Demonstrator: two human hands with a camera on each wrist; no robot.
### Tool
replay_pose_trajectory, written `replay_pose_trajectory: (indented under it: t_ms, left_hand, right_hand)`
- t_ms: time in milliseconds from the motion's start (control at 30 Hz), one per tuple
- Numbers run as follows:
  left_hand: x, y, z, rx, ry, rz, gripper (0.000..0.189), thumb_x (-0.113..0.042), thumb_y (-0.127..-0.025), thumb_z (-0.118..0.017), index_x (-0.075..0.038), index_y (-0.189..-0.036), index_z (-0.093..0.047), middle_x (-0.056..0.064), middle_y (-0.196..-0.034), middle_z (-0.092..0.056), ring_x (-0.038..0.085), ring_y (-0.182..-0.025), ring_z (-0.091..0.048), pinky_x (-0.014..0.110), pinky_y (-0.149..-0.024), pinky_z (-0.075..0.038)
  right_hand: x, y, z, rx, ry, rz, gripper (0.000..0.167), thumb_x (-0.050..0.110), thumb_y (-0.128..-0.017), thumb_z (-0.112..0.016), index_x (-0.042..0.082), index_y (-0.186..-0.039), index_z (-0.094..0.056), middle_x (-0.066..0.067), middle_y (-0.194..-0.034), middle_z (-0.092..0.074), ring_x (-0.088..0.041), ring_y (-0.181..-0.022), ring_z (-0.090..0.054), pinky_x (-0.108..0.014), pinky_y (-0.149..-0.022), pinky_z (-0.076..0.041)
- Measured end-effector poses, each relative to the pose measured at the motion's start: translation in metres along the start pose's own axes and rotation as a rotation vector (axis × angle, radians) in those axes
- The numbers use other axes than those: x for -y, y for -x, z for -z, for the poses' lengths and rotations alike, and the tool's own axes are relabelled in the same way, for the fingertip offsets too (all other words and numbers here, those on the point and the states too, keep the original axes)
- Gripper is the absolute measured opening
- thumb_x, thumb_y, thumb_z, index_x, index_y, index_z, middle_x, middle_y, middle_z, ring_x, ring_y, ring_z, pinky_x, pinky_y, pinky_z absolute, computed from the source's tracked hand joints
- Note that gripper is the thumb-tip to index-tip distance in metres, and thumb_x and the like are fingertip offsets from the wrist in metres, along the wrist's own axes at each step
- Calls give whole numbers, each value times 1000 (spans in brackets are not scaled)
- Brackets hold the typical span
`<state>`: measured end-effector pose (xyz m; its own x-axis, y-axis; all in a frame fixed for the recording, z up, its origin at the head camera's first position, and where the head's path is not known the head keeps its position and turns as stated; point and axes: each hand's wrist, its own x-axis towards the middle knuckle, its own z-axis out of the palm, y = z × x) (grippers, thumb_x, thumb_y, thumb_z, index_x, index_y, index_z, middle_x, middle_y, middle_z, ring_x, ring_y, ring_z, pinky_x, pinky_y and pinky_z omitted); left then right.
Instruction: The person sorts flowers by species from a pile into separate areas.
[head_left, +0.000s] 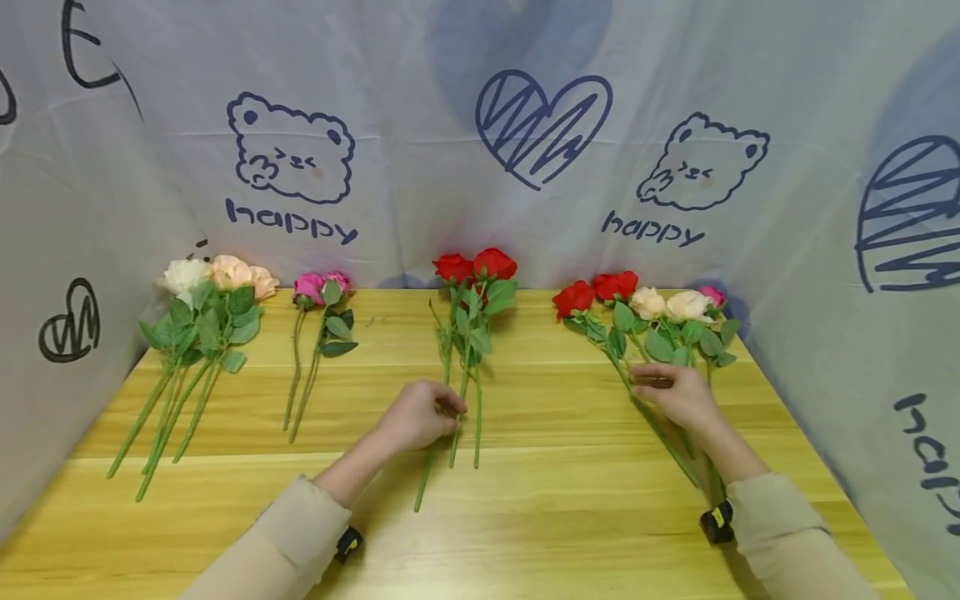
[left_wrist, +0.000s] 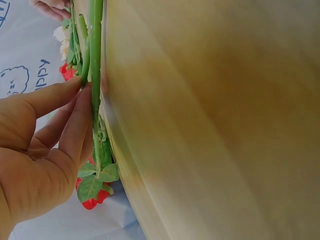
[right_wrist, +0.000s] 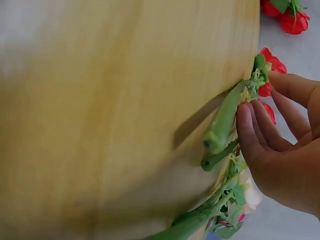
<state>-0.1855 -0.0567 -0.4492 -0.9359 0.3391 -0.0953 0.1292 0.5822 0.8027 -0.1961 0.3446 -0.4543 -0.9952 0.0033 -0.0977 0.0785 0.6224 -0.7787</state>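
Likely gripping stems: left hand (head_left: pixel 422 417) pinches slim green plastic-looking stem (left_wrist: pixel 86 57); right hand (head_left: pixel 675 397), toward desk's right edge (head_left: pixel 787 442), fingers apart, needs closing.

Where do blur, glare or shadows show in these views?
Head: red roses look fairly sharp, pale sheen on the table near bottom centre; left wrist: table grain smeared and soft; right wrist: table blurred too, washed out at upper left, dark shadows beside the green stems.
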Motion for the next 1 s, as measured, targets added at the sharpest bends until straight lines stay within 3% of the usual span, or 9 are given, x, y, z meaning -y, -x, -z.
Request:
replay_pose_trajectory:
  t_ms: [267,467,567,833,1000]
  left_hand:
    - [0,1,0,16,-16,9,15,4,-85,-81,-4,-97,-77,0,-86,-71,12,-77,-65,28,-70,-57]
    - [-1,1,0,10,-24,7,15,3,-85,-81,-5,-97,-77,0,-89,-71,13,-79,-65,28,-71,-56]
    - [-2,2,-1,8,-20,4,16,4,-85,-81,-5,-98,-77,1,-91,-72,13,-80,-65,29,-72,-56]
    - [-4,4,-1,-1,13,27,20,6,-86,-79,-2,-105,-77,7,-98,-75,12,-75,-67,27,-67,-58]
    - [-7,7,0,8,46,58,25,7,-88,-77,0,-112,-76,12,-107,-74,15,-72,-70,27,-63,-59]
  right_hand:
    - [0,-5,0,40,161,56,34,13,-93,-78,4,-126,-74,-18,-115,-73,-32,-101,-67,-40,-80,-56]
    - [2,-6,-2,30,214,62,32,12,-93,-76,4,-124,-75,-21,-122,-72,-42,-112,-65,-55,-92,-55]
    - [3,-7,-2,29,219,53,32,12,-92,-75,5,-123,-76,-21,-123,-72,-41,-113,-65,-53,-92,-56]
    - [2,-7,-3,42,139,21,33,12,-94,-74,2,-125,-74,-18,-117,-73,-34,-107,-67,-34,-80,-58]
    - [2,-5,-4,44,85,-16,33,13,-95,-73,1,-127,-73,-19,-121,-72,-34,-111,-65,-32,-81,-57]
